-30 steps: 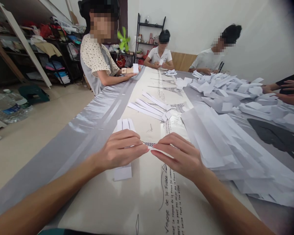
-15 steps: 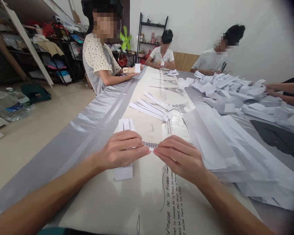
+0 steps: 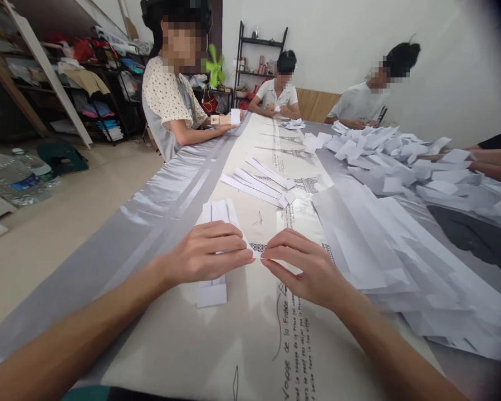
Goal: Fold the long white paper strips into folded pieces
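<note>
pinching one paper strip point(image 3: 256, 253) — two hands, left hand point(image 3: 204, 253), right hand point(image 3: 307, 267)

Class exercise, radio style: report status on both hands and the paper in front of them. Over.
Left hand and right hand fingertip to fingertip, pinching a white paper strip flat on the printed table cover. Folded strips under left hand. Loose sheet pile right, apart.

A small hand-assembly workroom is shown. A long covered table point(image 3: 158, 189) is heaped with folded white paper pieces point(image 3: 384, 167), people are seated around it, and cluttered storage shelves point(image 3: 87, 83) are seen behind.
</note>
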Available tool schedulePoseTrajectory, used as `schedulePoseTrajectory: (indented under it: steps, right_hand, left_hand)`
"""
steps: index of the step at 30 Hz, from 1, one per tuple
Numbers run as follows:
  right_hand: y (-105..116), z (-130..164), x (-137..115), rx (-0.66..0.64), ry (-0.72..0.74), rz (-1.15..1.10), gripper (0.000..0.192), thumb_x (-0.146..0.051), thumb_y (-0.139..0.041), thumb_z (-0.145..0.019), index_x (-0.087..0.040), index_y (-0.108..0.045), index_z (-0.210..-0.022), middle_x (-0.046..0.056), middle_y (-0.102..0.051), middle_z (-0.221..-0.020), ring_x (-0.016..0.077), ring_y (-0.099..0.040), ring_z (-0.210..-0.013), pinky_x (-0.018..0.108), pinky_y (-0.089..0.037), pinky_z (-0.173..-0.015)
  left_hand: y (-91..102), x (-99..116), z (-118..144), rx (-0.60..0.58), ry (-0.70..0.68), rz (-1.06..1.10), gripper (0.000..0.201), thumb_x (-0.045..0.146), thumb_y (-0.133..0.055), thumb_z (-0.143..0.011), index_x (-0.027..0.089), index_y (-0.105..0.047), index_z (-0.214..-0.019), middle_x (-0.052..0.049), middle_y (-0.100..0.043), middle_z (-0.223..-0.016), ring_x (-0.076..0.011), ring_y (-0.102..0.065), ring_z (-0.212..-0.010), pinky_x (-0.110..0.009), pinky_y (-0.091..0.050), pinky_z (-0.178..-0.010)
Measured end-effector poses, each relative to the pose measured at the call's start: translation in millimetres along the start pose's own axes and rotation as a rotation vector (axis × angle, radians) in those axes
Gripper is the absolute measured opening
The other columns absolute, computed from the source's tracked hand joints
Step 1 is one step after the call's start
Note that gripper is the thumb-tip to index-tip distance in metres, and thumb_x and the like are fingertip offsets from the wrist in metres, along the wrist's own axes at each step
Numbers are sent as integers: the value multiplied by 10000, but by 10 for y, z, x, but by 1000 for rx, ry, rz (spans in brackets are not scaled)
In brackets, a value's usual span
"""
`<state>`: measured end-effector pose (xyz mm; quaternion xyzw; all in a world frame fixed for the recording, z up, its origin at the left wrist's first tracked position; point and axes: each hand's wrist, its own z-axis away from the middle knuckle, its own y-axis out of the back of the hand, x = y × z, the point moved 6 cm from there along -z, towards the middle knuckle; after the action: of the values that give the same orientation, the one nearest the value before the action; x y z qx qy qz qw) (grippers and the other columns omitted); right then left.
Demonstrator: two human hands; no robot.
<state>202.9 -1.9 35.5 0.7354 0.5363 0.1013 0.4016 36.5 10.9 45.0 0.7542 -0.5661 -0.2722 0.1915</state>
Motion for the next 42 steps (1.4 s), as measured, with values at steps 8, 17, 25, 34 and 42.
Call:
schedulePoseTrajectory:
  steps: [8, 17, 25, 34, 42]
  right_hand:
    - [-41, -5, -44, 50, 61, 23, 164, -55, -586, -952, -193, -673, -930, 41, -661, -808, 143, -584, -742, 283, -528, -622]
    - [-46, -10, 12, 27, 2, -5, 105, -122, -627, -948, -167, -688, -1021, 76, -678, -896, 161, -609, -810, 305, -557, -673]
    - [-55, -12, -57, 64, 78, 20, 152, -87, -583, -961, -170, -697, -905, 42, -667, -810, 133, -564, -705, 265, -502, -593]
    - [-400, 80, -143, -398, -18, -64, 61, -156, -644, -896, -191, -684, -927, 74, -665, -1183, 203, -624, -1020, 375, -537, -885]
    - [-483, 132, -59, -405, -54, -206, 132, -213, -641, -953, -212, -727, -1054, 30, -705, -1260, 169, -630, -1167, 369, -503, -1043]
  left_hand:
    - [-59, 25, 28, -59, 5, 53, 108, 140, -691, -903, 183, -596, -874, -15, -666, -746, -156, -640, -729, -285, -541, -660]
    - [-101, -86, 115, -128, 30, 16, 144, 82, -605, -938, 204, -596, -864, 14, -602, -700, -149, -625, -718, -272, -514, -670]
    - [-75, -135, 82, -197, 83, 155, 99, 252, -620, -964, 177, -625, -900, -44, -643, -781, -181, -604, -742, -310, -493, -681]
    - [-282, -706, 504, -534, 576, -154, 316, 248, -411, -1034, 178, -659, -852, -55, -674, -872, -193, -642, -834, -299, -486, -708]
    - [-369, -603, 516, -626, 647, -245, 220, 255, -436, -1022, 175, -608, -911, -68, -639, -944, -216, -621, -858, -320, -484, -694]
